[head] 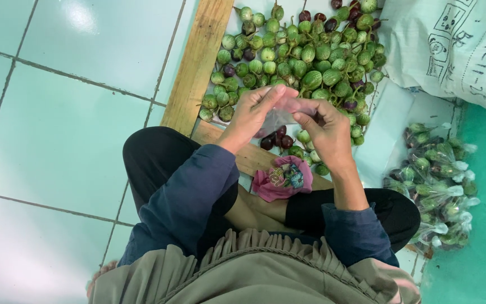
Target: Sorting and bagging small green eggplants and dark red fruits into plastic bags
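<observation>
Both hands' (254, 112) (327, 126) grip pinching clear bag (279, 115), filled bags (434, 186) right, loose eggplants (305, 56)

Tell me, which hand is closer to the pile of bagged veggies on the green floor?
The right hand. It is nearer the bagged pile, which lies off to its outer side; the left hand is further away, beyond the right.

Bright, even light fills the scene, and a white glare patch sits on the pale floor (80, 17) tiles at the top left. Shadows are soft and faint. Focus is fairly sharp throughout, with slight wide-angle bending at the edges.
</observation>
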